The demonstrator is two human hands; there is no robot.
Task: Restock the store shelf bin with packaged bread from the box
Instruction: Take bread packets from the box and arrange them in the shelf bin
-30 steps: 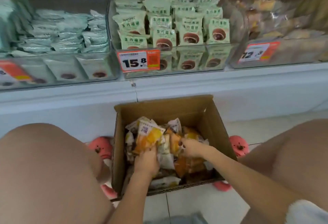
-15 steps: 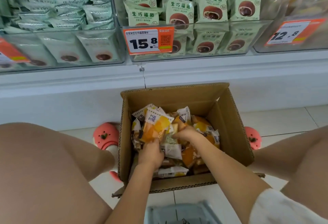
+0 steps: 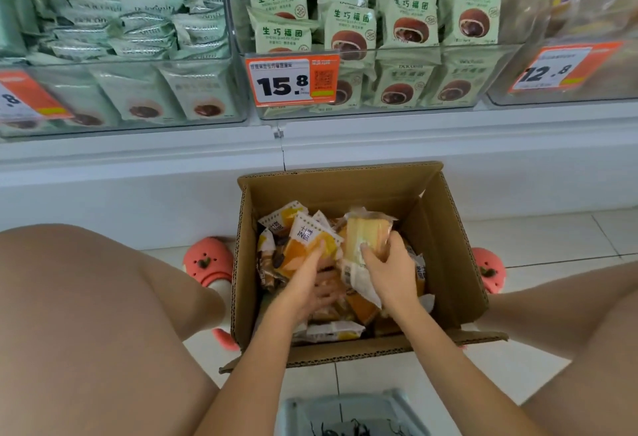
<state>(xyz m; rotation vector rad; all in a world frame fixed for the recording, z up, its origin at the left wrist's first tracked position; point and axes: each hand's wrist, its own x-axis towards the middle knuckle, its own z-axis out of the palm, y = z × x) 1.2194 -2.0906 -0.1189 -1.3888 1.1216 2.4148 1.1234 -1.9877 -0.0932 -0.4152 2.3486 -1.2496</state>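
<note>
**Both hands in the box, a bread pack in each**

I see both forearms reaching forward and down into the open cardboard box [image 3: 445,239], which sits on the tiled floor [image 3: 538,239] between my knees, against the base of the shelf [image 3: 138,173].

Left hand [image 3: 307,283]: palm down, fingers curled over an orange-and-white bread pack [image 3: 303,246], thumb on its front face. Closed on that pack.

Right hand [image 3: 390,270]: wrist turned inward, fingers wrapped round a clear-wrapped pale yellow bread slice [image 3: 366,232], held upright and lifted a little above the heap. Closed on it too.

The loose bread packs [image 3: 331,328] fill the box floor in a jumble; I cannot count them reliably, the heap overlaps too much.

Writing: the orange pack carries large dark characters, too blurred for me to read. Above, three clear shelf bins. The middle bin [image 3: 379,111] holds green packs [image 3: 348,28] marked "Belcomli" and "生巧福团", each picturing a chocolate bun. Its price tag [image 3: 291,80] reads 15.8. The right bin's tag [image 3: 559,68] reads 12.8. The left bin's tag [image 3: 24,97] is cut off, only an 8 showing.

Counted: two hands, two held packs, three price tags, two pink shoes [image 3: 209,261], one on either side of the box.
</note>
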